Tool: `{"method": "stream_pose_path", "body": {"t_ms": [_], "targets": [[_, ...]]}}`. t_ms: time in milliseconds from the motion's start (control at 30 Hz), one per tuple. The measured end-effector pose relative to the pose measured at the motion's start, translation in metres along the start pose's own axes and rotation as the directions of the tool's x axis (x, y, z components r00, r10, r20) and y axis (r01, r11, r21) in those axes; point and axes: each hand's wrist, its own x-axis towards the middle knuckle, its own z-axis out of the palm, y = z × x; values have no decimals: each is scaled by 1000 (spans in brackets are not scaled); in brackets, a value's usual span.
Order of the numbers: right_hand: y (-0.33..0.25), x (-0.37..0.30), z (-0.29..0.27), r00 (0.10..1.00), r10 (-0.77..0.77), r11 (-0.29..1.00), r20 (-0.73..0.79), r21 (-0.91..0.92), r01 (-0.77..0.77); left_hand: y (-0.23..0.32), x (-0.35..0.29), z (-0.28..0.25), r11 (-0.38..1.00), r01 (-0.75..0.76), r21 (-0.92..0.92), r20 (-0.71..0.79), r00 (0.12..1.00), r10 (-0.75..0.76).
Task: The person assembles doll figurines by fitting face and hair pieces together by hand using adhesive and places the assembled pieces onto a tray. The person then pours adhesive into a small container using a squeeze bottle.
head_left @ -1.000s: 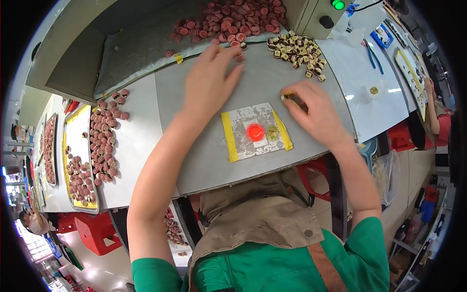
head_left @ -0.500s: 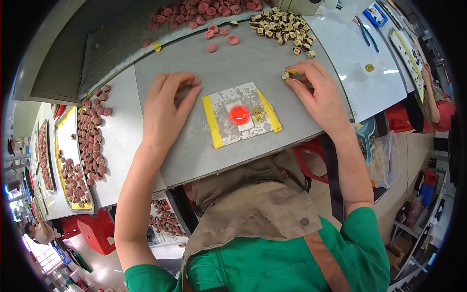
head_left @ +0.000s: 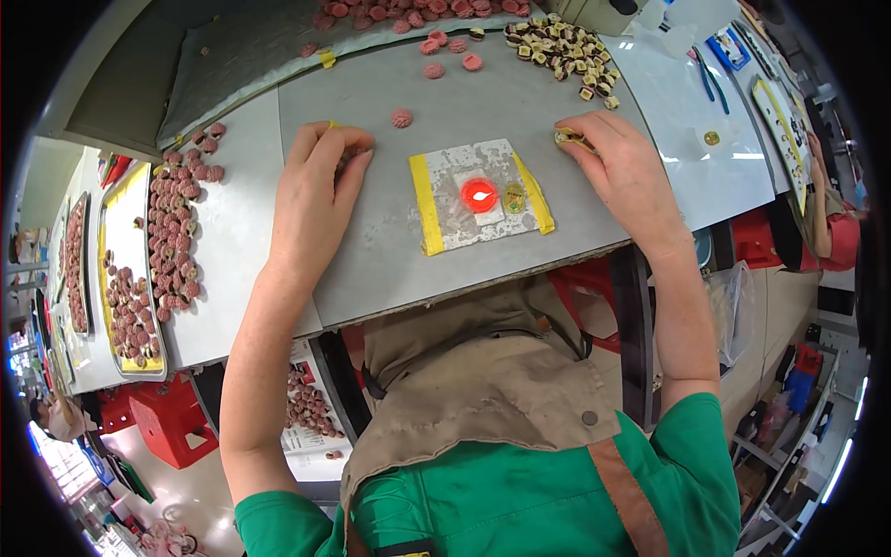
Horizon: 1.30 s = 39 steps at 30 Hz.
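Observation:
My left hand (head_left: pixel 320 181) rests left of a taped plate, its fingers curled toward the thumb. Whatever may be between them is mostly hidden. Just beyond its fingertips lies a single pink, bumpy raspberry-shaped piece (head_left: pixel 401 118). My right hand (head_left: pixel 617 172), with yellow covering on its fingertips, pinches a small cream-and-dark cube-like piece (head_left: pixel 562 137), partly covered by the fingers. Between both hands lies the grey-white speckled plate (head_left: pixel 453 232), edged with yellow tape. On it sit a glowing red round light (head_left: pixel 479 196) and a small yellow-green disc (head_left: pixel 514 198).
Pink shells (head_left: pixel 408 13) heap at the back, with several loose ones before them. Cream-and-dark pieces (head_left: pixel 557 46) pile at back right. Finished-looking pink pieces (head_left: pixel 172 232) line the left, beside a yellow-edged tray (head_left: pixel 139 365). Blue-handled pliers (head_left: pixel 710 79) lie far right.
The pink piece at my left fingertips is now on the table, apart from the hand. My right fingers have closed further over the cream-and-dark piece. The whole view has shifted slightly.

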Motion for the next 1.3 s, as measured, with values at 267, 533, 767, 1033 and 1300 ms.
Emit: {"method": "stream_pose_path", "body": {"t_ms": [267,533,767,1033,1300], "targets": [[-58,5,15,991,-88,925,104,378,43,10,-42,-10,885,242,-397,55,969,-240],[-71,13,34,964,-226,934,142,313,173,30,-49,16,-67,348,-935,351,880,-321],[-76,16,37,962,-223,949,156,261,177,21,-53,29,-249,356,-900,409,889,-205],[-79,16,35,967,-208,957,146,236,170,19,-58,29,-287,316,-905,376,908,-185],[-82,9,30,970,-209,953,122,246,175,32,-59,24,-276,290,-916,363,893,-267]]}}
